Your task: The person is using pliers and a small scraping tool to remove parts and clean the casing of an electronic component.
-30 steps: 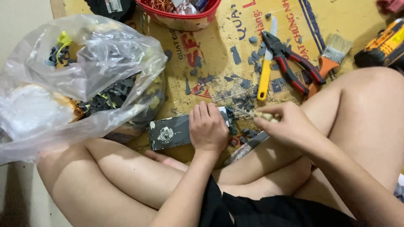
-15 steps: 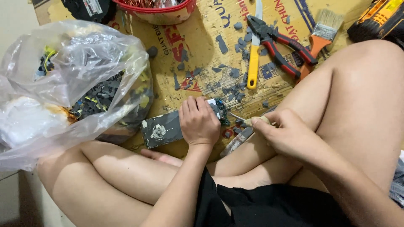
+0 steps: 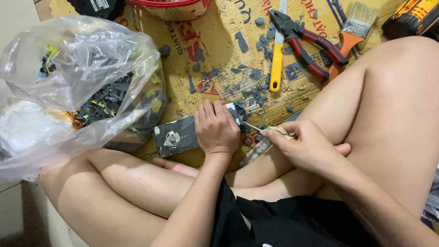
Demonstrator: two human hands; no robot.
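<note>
Clear plastic bag (image 3: 77,87) of dark and yellow scrap sits far left, mouth open toward the work, likely to catch offcuts; left hand (image 3: 217,128) clamps down flat on dark slab-shaped device (image 3: 176,136) on the printed cardboard sheet (image 3: 219,50), pinning it steady; right hand (image 3: 308,146) grips pale-handled tool (image 3: 274,131), tip apparently at the device's edge; yellow-handled blade (image 3: 276,59), red pliers (image 3: 306,43), orange brush (image 3: 352,32) lie beyond.

flattened cardboard sheet (image 3: 219,59) over pale floor (image 3: 18,41) (dim corner)
</note>
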